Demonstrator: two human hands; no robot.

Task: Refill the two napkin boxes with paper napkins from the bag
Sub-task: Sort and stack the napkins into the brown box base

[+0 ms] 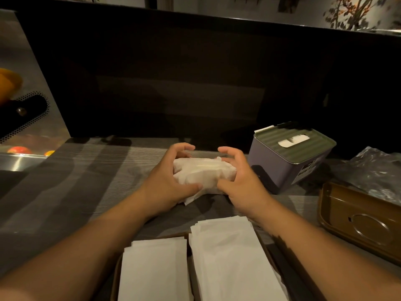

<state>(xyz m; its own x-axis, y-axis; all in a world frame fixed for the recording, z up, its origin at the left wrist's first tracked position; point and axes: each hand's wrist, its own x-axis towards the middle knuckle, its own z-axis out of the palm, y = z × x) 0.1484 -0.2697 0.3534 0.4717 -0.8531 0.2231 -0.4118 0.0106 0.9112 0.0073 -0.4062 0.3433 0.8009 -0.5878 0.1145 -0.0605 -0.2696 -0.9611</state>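
Observation:
A white bundle of paper napkins (204, 174) lies on the grey counter in the middle of the view. My left hand (168, 181) grips its left end with curled fingers and thumb. My right hand (240, 181) grips its right end the same way. A purple napkin box (282, 168) with a green slotted lid stands to the right, a napkin showing in the slot. A brown lid or box part (358, 222) lies upside down at the right edge. Two stacks of flat white napkins (219, 263) sit in a brown open box near me. A crumpled clear plastic bag (375, 170) lies at the far right.
A dark wall panel (195, 83) rises behind the counter (91, 174). At the left stands a metal appliance (28, 131) with a perforated panel, and fruit (19, 149) shows near it.

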